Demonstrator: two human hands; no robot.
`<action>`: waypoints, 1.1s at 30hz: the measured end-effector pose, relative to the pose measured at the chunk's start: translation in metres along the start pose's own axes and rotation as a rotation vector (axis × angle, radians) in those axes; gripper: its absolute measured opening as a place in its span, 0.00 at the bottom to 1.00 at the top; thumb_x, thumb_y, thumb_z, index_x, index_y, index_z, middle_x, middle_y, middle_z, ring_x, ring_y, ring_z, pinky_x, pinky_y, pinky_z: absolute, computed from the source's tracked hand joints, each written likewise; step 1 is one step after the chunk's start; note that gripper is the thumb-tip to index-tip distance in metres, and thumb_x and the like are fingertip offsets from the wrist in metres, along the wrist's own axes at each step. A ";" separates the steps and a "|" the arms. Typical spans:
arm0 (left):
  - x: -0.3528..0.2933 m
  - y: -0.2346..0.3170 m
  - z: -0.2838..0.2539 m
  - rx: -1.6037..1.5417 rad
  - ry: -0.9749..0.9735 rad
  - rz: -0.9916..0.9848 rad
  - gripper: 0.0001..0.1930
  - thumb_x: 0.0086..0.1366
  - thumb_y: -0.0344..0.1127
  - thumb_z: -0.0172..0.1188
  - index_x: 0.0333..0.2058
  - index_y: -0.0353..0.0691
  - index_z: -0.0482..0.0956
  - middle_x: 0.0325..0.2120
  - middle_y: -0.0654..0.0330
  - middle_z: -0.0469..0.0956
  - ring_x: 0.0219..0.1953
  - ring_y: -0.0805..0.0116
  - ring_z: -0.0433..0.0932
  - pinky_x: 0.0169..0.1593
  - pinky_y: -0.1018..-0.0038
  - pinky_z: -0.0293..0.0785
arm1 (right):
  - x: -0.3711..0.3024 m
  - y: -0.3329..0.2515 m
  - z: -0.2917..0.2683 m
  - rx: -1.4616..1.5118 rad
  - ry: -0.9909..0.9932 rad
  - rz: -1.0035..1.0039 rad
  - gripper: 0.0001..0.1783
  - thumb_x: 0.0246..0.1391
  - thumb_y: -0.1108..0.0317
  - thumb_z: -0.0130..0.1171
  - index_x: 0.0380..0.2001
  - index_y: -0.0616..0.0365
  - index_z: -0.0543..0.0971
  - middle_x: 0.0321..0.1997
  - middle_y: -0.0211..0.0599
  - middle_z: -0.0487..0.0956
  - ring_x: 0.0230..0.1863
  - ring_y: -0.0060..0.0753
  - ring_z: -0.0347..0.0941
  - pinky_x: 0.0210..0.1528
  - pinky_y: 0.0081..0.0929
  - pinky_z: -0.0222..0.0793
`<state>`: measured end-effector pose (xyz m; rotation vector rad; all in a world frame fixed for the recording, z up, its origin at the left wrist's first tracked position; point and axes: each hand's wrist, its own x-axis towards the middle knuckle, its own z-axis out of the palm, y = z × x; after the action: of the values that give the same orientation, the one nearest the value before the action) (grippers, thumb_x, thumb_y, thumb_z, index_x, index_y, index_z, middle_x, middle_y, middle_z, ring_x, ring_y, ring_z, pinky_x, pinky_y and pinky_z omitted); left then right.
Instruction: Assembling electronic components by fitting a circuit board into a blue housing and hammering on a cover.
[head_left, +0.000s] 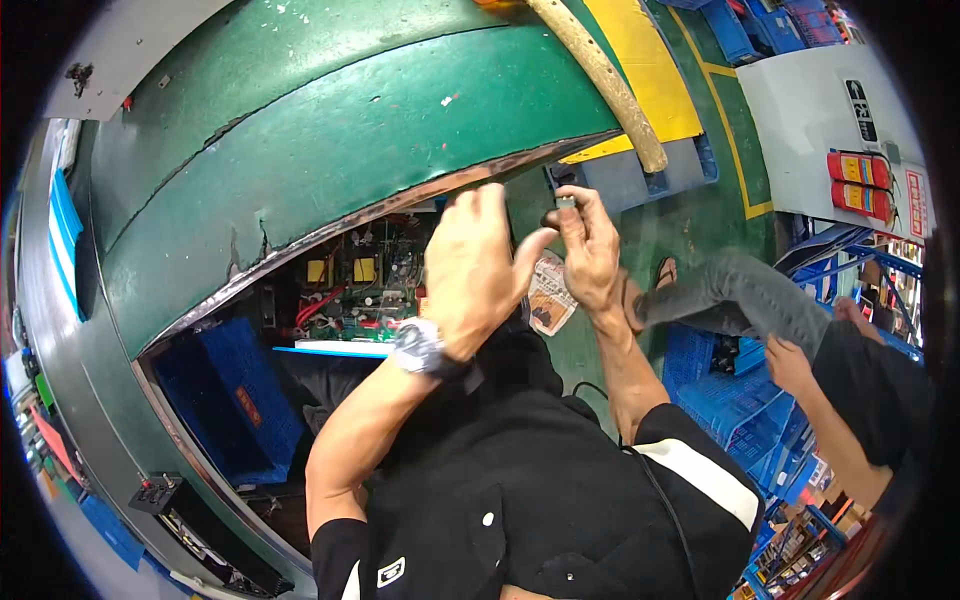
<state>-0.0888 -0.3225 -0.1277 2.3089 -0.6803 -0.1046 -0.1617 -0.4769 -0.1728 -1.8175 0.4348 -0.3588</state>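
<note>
The small part [565, 202] sits pinched in the right hand [590, 250] fingertips, above the green worktop [330, 150] edge. It looks light and hard; grip its sides. Left hand [475, 265] is open, empty.

floor: green painted [690, 225], yellow stripe [640, 60] | bench: worn green top [330, 130] | storage: blue plastic crates [235, 400]

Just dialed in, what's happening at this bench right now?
A person holds both hands up over the edge of a green worktable. The right hand pinches a small dark component at its fingertips; the left hand, with a wristwatch, is raised beside it, fingers spread. A circuit board sits below the table edge. Another person sits to the right.
</note>
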 end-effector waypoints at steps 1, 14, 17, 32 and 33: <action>0.010 0.011 0.001 0.165 -0.242 -0.070 0.31 0.55 0.52 0.73 0.47 0.30 0.79 0.48 0.43 0.77 0.47 0.49 0.78 0.49 0.59 0.75 | 0.003 0.014 -0.004 -0.001 0.008 0.012 0.14 0.73 0.64 0.52 0.49 0.65 0.76 0.36 0.31 0.80 0.39 0.20 0.75 0.43 0.24 0.74; 0.013 -0.016 0.007 0.040 -0.175 -0.009 0.13 0.56 0.34 0.64 0.36 0.30 0.86 0.32 0.43 0.84 0.42 0.44 0.83 0.51 0.58 0.78 | -0.001 0.017 -0.011 -0.002 -0.237 0.158 0.15 0.62 0.67 0.67 0.43 0.69 0.79 0.34 0.42 0.85 0.38 0.22 0.81 0.42 0.23 0.78; 0.006 -0.033 -0.020 -0.274 -0.093 -0.045 0.15 0.61 0.34 0.65 0.43 0.29 0.84 0.39 0.42 0.85 0.42 0.48 0.85 0.50 0.64 0.79 | -0.005 0.005 -0.004 0.120 -0.156 0.123 0.15 0.63 0.69 0.66 0.50 0.67 0.80 0.35 0.31 0.84 0.36 0.17 0.77 0.39 0.20 0.74; -0.011 -0.050 -0.043 -0.785 -0.119 -0.295 0.11 0.68 0.30 0.63 0.45 0.30 0.83 0.35 0.60 0.84 0.38 0.77 0.78 0.46 0.76 0.74 | 0.016 -0.040 0.031 -0.232 -0.155 -0.489 0.15 0.56 0.75 0.69 0.47 0.64 0.81 0.38 0.47 0.86 0.37 0.41 0.86 0.37 0.28 0.79; -0.010 -0.050 -0.043 -0.791 -0.114 -0.303 0.11 0.68 0.30 0.63 0.45 0.30 0.83 0.35 0.60 0.84 0.38 0.77 0.78 0.46 0.76 0.74 | 0.017 -0.039 0.033 -0.242 -0.145 -0.506 0.15 0.56 0.75 0.69 0.46 0.64 0.82 0.38 0.47 0.86 0.36 0.42 0.86 0.36 0.29 0.79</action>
<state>-0.0643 -0.2610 -0.1303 1.6221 -0.2563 -0.5459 -0.1275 -0.4467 -0.1441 -2.1668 -0.0960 -0.5325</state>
